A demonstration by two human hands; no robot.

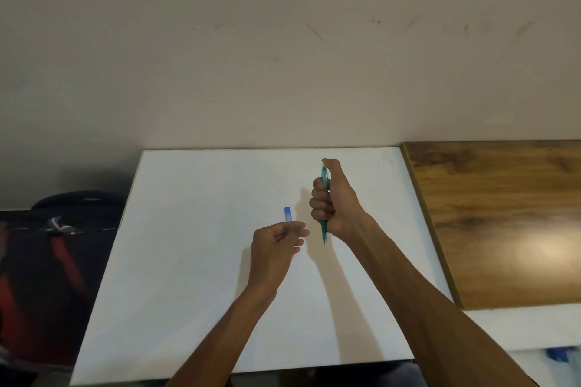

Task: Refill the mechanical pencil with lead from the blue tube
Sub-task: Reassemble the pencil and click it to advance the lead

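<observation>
My right hand is wrapped in a fist around a teal mechanical pencil, held nearly upright above the white table. The thumb rests on the pencil's top end, and the tip pokes out below the fist. My left hand pinches the lower end of a small blue lead tube between thumb and fingers, with the tube's blue cap end pointing away from me. The tube sits a short gap left of the pencil, not touching it. I cannot tell whether the tube is open.
A wood-grain board lies along the table's right side. A dark backpack with red trim sits on the floor to the left. A plain wall rises behind the table's far edge.
</observation>
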